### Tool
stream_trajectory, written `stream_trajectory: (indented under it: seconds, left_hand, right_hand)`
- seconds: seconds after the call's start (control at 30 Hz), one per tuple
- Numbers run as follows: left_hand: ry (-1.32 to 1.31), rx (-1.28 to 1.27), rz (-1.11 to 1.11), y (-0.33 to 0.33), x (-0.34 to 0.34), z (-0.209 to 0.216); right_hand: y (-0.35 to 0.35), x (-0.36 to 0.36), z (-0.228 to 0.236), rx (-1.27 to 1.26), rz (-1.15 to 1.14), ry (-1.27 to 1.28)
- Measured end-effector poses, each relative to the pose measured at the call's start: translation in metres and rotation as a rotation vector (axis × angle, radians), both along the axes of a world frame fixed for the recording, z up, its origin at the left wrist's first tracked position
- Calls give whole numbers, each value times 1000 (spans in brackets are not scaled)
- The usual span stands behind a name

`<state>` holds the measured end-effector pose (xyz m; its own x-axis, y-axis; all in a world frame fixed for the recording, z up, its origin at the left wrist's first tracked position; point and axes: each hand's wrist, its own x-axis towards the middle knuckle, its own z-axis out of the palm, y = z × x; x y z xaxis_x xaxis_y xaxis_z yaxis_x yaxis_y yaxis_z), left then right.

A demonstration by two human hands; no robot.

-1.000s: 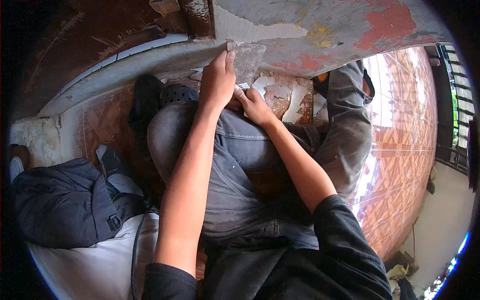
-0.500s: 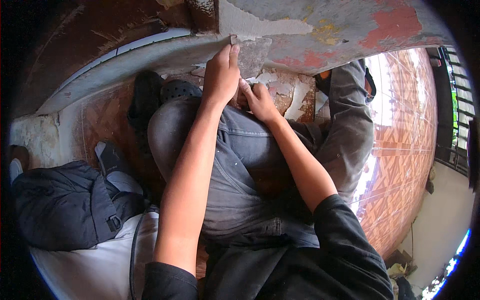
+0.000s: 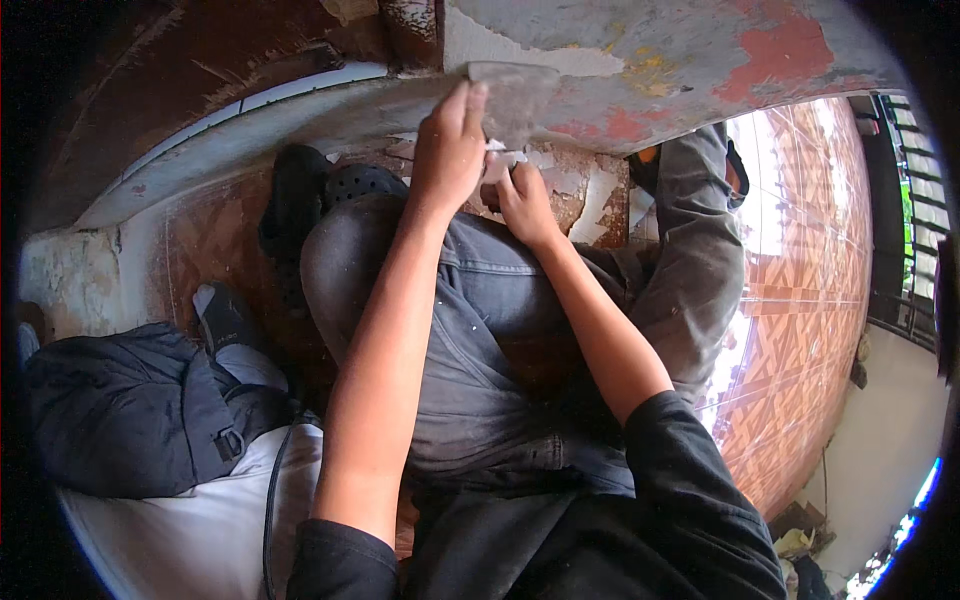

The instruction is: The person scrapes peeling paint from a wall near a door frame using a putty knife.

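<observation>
Broad-blade scraper (image 3: 518, 100) up against lower part of grey wall (image 3: 690, 100), blade slightly blurred, below pale bare patch; exact contact along edge can't tell. Right hand (image 3: 527, 203) clenched on scraper's handle end, handle mostly hidden by the fingers. Left hand (image 3: 449, 150) higher up, fingers laid along blade's left side, thumb out of sight, so can't tell if pinching or only pressing. Wall has red paint patch (image 3: 780, 55) and yellow stains (image 3: 650, 70) right of blade. Peeled paint flakes (image 3: 598, 205) on brown floor just beyond right hand. Dark perforated clog (image 3: 362, 181) left of hands, near grey-trousered knee (image 3: 345, 250)
</observation>
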<state>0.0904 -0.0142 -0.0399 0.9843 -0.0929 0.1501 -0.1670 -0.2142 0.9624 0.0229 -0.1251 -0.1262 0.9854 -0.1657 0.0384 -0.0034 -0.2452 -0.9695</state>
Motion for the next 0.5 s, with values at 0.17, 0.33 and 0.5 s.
stream_trajectory:
  seconds: [0.17,0.33,0.5]
  left_hand:
    - [164,178,-138,11,-10,5]
    - [154,125,-163,11,-1,-18]
    - [218,110,-180,13,2,-27]
  right_hand:
    - [-2,-11,1,283,247,274]
    - [-2,-12,-1,254,180,197]
    - [-2,-15,17,285,200,283]
